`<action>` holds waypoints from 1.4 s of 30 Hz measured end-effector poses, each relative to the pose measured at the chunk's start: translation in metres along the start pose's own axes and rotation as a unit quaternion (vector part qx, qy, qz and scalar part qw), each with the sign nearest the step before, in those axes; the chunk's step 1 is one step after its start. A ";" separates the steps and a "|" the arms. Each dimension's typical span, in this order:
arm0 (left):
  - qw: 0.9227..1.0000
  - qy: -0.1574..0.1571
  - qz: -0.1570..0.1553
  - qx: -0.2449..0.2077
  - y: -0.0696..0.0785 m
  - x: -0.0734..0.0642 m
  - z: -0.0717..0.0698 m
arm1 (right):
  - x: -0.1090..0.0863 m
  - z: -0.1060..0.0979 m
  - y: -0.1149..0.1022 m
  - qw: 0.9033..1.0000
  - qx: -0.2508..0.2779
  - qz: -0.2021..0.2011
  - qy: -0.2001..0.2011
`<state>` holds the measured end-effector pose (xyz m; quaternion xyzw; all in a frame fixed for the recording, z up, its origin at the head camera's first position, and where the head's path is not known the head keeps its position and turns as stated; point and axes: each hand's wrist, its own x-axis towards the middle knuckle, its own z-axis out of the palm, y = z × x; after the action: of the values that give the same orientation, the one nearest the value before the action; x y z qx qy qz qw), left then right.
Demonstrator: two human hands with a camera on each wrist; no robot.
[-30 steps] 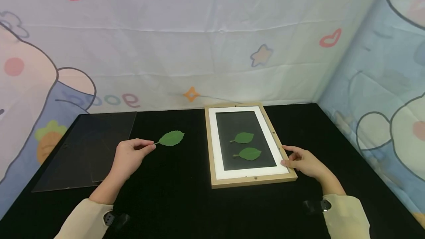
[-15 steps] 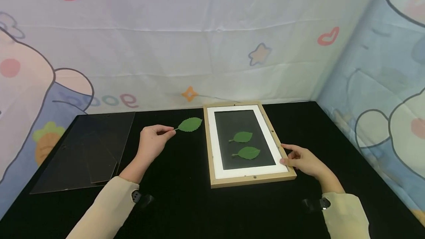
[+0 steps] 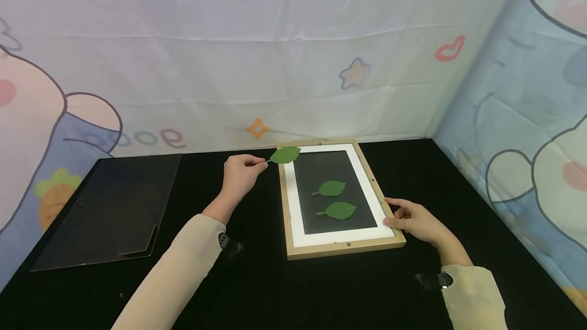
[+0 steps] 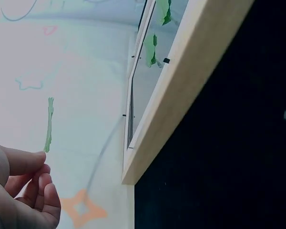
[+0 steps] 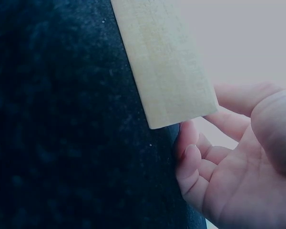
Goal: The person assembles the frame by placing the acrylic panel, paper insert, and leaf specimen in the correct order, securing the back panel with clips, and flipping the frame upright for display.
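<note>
My left hand (image 3: pixel 240 176) pinches a green leaf (image 3: pixel 285 155) by its stem, between thumb and forefinger. In the head view the leaf overlaps the upper left corner of a wooden picture frame (image 3: pixel 289 218); the left wrist view shows this leaf (image 4: pixel 49 125) edge-on, apart from the frame (image 4: pixel 190 62). Two more green leaves, an upper leaf (image 3: pixel 331 188) and a lower leaf (image 3: pixel 340 210), lie on the dark panel inside the white mat (image 3: pixel 321 240). My right hand (image 3: pixel 415 222) holds the frame's right side near the lower corner, thumb on top.
At the left of the black table (image 3: pixel 220 289) lies a dark, glossy sheet (image 3: pixel 124 202), with a smaller clear piece (image 3: pixel 139 241) at its lower right. A printed cloth (image 3: pixel 220 75) hangs close behind the frame, and another cloth (image 3: pixel 527 157) hangs at the right.
My left hand has moved right and away from me, carrying the leaf from above the bare table to the frame's upper left corner. My right hand has kept its hold on the frame.
</note>
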<state>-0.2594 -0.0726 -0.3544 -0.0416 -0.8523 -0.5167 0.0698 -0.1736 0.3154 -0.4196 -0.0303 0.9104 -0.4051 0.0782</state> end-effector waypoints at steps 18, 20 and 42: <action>1.000 -0.004 0.022 0.004 0.018 0.030 0.066 | -0.005 -0.001 0.003 1.000 0.001 0.006 0.001; 1.000 -0.009 0.020 0.010 0.018 0.031 0.072 | -0.005 0.000 0.003 1.000 0.004 0.007 0.001; 0.996 -0.065 -0.009 0.061 0.005 0.041 0.097 | -0.011 0.001 0.003 1.000 0.000 0.009 0.006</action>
<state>-0.3062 0.0153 -0.3876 -0.0633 -0.8851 -0.4609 0.0116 -0.1627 0.3178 -0.4213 -0.0199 0.9109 -0.4049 0.0768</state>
